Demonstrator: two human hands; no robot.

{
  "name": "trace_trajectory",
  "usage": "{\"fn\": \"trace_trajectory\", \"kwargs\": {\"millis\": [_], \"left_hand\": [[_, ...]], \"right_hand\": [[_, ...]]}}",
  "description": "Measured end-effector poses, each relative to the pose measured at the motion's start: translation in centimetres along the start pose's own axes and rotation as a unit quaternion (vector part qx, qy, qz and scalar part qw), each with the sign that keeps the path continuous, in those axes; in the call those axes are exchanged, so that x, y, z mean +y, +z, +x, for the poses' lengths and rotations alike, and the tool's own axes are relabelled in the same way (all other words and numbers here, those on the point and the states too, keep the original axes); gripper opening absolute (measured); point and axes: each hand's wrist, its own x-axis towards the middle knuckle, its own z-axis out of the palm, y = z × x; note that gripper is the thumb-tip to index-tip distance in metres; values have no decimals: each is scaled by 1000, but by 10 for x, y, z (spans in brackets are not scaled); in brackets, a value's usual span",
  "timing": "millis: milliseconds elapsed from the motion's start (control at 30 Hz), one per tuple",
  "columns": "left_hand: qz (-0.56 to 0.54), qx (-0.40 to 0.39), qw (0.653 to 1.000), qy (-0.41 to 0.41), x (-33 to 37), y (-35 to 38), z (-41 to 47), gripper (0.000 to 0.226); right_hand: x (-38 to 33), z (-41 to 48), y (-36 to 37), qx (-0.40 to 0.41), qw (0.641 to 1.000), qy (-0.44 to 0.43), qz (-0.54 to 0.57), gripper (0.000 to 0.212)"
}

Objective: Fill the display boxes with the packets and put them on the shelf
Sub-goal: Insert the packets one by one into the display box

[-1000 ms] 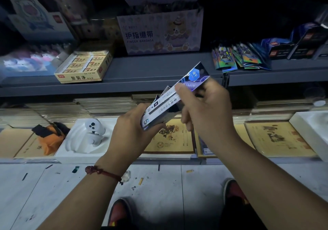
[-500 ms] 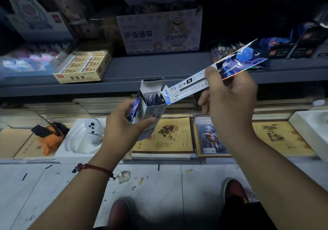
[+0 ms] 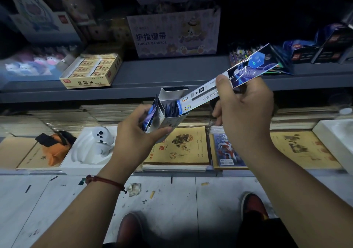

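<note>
Blue-white packet (image 3: 205, 91); box (image 3: 172, 35) reads "FINGER BANDAGE".

stationery shop aisle. a grey shelf (image 3: 172, 71) carries boxed goods for sale, including a finger bandage box (image 3: 175, 35) and an open yellow carton (image 3: 91, 69); stacked exercise books (image 3: 179, 146) lie displayed below, above a tiled floor (image 3: 172, 200).

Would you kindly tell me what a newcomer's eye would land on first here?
At centre, the right hand pinches a long glossy blue-and-white packet, its lower end at the mouth of the small open white cardboard box gripped by the left hand. Behind, a pale finger-bandage carton stands on the grey shelf.
</note>
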Motion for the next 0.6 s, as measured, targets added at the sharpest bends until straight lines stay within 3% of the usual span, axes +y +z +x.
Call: {"fn": "trace_trajectory", "kwargs": {"millis": [233, 600], "left_hand": [[16, -2, 1000, 6, 2, 1, -1, 49], [29, 0, 1000, 5, 4, 1, -2, 50]], "right_hand": [[5, 1, -1, 29, 996, -62, -51, 39], [8, 0, 2, 14, 994, -84, -75, 41]]}}
